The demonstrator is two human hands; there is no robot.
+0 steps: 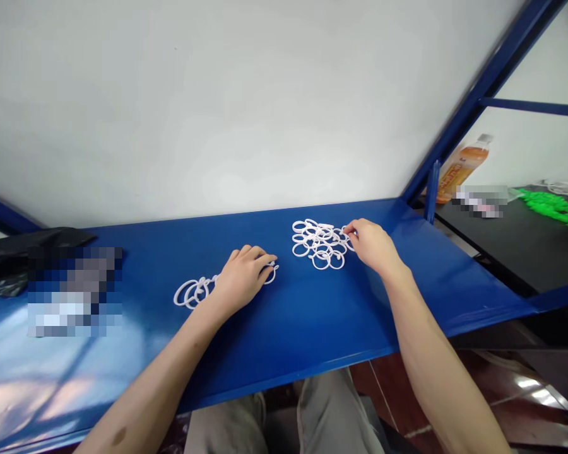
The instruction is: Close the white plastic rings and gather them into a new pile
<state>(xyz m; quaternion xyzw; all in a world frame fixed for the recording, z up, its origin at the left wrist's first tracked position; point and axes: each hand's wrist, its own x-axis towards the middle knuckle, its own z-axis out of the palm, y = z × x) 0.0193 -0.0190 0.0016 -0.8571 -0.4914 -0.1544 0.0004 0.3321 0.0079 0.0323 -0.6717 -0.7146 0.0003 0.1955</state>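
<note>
A loose pile of white plastic rings lies on the blue table, right of the middle. My right hand is at the pile's right edge, thumb and forefinger pinched on a ring there. To the left, my left hand is low over the table with fingers curled, and a single white ring shows at its fingertips. Part of that ring is hidden by the hand. Just left of this hand, several more white rings form a smaller group, partly covered by my wrist and forearm.
The blue table runs along a pale wall. At its left end lie a black plastic bag and a blurred-out object. Beyond a blue metal frame on the right, a dark table holds an orange drink bottle and a bright green bundle.
</note>
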